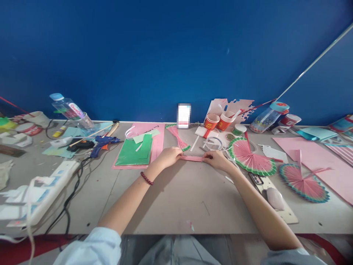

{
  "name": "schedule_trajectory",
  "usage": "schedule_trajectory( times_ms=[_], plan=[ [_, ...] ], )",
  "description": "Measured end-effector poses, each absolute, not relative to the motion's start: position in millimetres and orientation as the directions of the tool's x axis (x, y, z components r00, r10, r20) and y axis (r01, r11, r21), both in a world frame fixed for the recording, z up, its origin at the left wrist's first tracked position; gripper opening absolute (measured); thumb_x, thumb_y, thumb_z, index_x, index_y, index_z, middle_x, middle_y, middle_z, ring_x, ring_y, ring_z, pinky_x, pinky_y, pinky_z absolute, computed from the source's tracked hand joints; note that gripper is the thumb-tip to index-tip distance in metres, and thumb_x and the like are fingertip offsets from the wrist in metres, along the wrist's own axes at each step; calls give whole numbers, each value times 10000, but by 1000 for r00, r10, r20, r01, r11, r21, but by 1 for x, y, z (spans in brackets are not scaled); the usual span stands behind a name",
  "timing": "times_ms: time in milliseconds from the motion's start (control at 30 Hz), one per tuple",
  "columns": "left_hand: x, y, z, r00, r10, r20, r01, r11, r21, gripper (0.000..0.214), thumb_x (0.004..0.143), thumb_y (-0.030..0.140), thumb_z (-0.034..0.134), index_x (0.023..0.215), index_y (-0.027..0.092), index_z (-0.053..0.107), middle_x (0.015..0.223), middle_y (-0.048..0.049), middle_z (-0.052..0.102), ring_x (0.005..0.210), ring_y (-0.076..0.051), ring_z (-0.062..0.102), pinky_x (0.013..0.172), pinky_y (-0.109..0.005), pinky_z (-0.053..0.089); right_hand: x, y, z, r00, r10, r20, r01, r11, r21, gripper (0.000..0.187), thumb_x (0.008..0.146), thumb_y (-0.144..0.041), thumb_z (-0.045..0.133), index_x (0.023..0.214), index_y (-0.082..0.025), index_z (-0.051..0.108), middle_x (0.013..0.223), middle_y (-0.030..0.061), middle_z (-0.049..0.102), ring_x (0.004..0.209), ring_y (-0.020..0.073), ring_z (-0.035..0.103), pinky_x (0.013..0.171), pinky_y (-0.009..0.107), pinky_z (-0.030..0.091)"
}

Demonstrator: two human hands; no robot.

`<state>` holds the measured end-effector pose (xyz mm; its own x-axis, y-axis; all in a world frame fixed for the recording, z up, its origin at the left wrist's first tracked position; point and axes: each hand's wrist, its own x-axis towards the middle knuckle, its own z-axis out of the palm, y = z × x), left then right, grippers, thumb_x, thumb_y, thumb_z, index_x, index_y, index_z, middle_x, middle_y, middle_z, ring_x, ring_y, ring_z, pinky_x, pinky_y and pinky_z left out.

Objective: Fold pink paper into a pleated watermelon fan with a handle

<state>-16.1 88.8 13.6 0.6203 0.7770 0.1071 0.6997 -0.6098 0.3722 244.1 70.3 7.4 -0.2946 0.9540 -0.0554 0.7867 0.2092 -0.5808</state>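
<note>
A narrow pink paper strip (192, 158) stretches between my two hands, low over the grey table. My left hand (171, 156) pinches its left end, and my right hand (216, 159) pinches its right end. Just beyond my left hand lies a pleated pink paper piece (177, 137) with green edges, narrow at its middle. To the right of my right hand, a pink and green paper fan (252, 156) is spread out flat. Green paper sheets (132, 154) lie on pink paper left of my left hand.
A blue glue gun (103, 144) and a white power strip (55, 187) with cables are at the left. Red paper cups (212, 120) and a phone (184, 116) stand at the back. A second fan (302, 182) and a computer mouse (275, 198) lie at the right.
</note>
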Motion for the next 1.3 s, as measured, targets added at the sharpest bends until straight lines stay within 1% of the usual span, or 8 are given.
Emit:
schedule_trajectory(
  times_ms=[133, 233, 400, 633, 833, 1033, 1167, 1300],
  plan=[
    [-15, 86, 12, 608, 787, 106, 722, -603, 340, 256, 913, 310, 450, 771, 191, 627, 765, -56, 635, 746, -198, 610, 622, -260, 417, 242, 67, 8, -331, 943, -25, 762, 252, -597, 159, 748, -286, 546, 755, -193, 675, 723, 39, 678, 649, 170, 583, 626, 279, 422],
    [-16, 86, 11, 605, 789, 110, 707, -595, 381, 235, 913, 294, 454, 782, 194, 623, 801, -52, 638, 771, -192, 610, 633, -252, 413, 243, 69, 9, -318, 947, -42, 758, 227, -612, 168, 750, -299, 549, 760, -190, 677, 718, 35, 676, 657, 172, 587, 631, 278, 422],
    [-17, 86, 13, 539, 837, 98, 710, -513, 481, 156, 871, 324, 533, 825, 203, 621, 883, -33, 651, 731, -170, 605, 610, -244, 407, 245, 78, 7, -276, 955, -107, 765, 151, -626, 142, 726, -307, 586, 735, -205, 684, 729, 11, 691, 681, 167, 609, 655, 268, 431],
    [-17, 91, 11, 516, 855, 56, 721, -469, 510, 140, 844, 247, 537, 759, 211, 642, 867, -21, 653, 792, -177, 606, 657, -250, 412, 241, 81, 8, -188, 973, -130, 788, 71, -611, 131, 714, -273, 591, 727, -200, 699, 706, 8, 688, 662, 161, 605, 637, 257, 426],
    [-18, 93, 10, 522, 853, 26, 721, -457, 520, 154, 834, 265, 537, 738, 211, 645, 863, -21, 645, 772, -169, 595, 631, -244, 398, 238, 79, 10, -196, 976, -95, 823, 111, -557, 158, 734, -245, 561, 731, -203, 713, 699, 8, 689, 689, 164, 605, 648, 245, 411],
    [-17, 92, 9, 515, 857, 34, 728, -458, 510, 126, 839, 257, 543, 757, 218, 631, 866, -10, 648, 776, -167, 595, 645, -243, 392, 236, 77, 9, -174, 984, -46, 831, 121, -543, 151, 731, -241, 571, 722, -201, 716, 696, 15, 689, 680, 168, 601, 645, 245, 409],
    [-18, 92, 7, 504, 863, 40, 729, -450, 516, 90, 838, 294, 558, 812, 225, 611, 867, -2, 650, 747, -163, 587, 618, -242, 378, 236, 76, 8, -167, 985, -54, 824, 109, -556, 141, 724, -238, 579, 724, -194, 713, 680, 14, 681, 669, 162, 597, 631, 238, 408],
    [-18, 91, 8, 506, 862, 29, 730, -446, 519, 104, 837, 289, 557, 777, 220, 606, 862, -4, 644, 754, -162, 588, 622, -238, 381, 237, 76, 7, -177, 984, -37, 803, 122, -583, 127, 716, -246, 590, 705, -195, 706, 679, 16, 682, 658, 161, 589, 616, 239, 410]
  ],
)
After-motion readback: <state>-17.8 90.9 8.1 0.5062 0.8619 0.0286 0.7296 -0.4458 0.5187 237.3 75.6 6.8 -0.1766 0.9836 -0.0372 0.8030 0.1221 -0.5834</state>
